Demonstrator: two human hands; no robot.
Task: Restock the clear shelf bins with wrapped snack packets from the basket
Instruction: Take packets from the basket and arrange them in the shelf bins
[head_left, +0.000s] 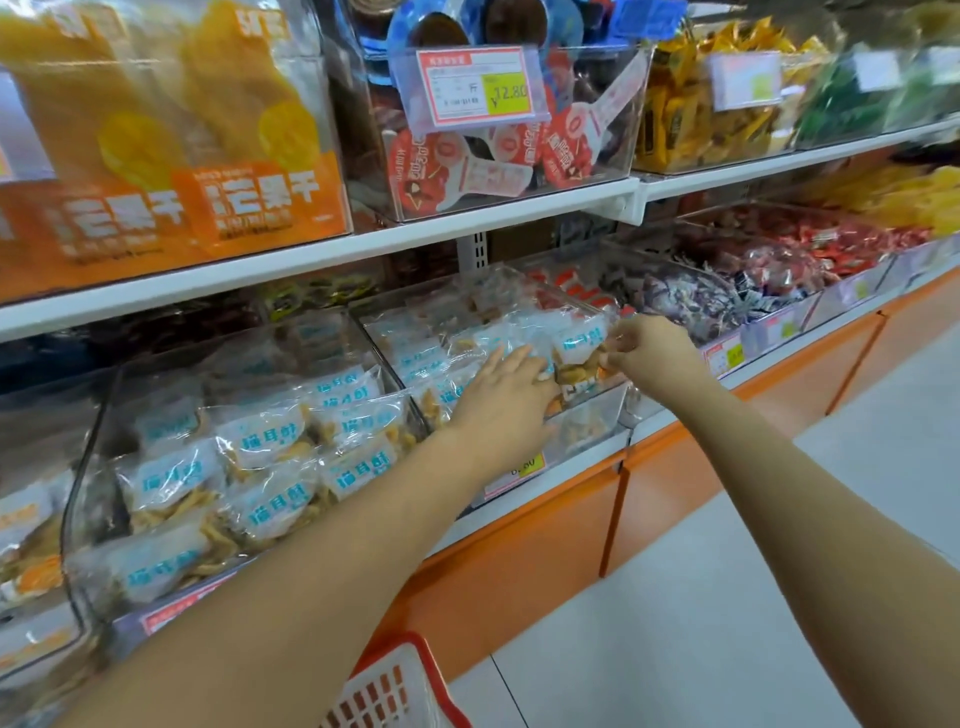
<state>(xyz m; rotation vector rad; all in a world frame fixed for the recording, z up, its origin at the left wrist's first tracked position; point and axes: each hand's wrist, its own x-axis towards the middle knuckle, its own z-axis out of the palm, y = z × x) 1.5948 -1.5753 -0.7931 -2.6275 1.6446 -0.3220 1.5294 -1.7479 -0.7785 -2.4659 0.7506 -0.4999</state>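
At the lower shelf, both hands reach into the middle clear bin (587, 421). The left hand (506, 387) lies flat, fingers straight, on the packets (415, 358) there. The right hand (652, 353) pinches one wrapped packet (576, 345) by its edge, at the bin's right side. To do this well, I think the flat hand should hold the pile down while the packet is laid label up. I count two hands, one pinched packet and one red basket (395, 686) below. The loose packets overlap too much to count.

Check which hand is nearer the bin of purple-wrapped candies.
Right. The right hand pinches a snack packet just beside the purple-wrapped candies; the left hand rests farther left, on the binned packets.
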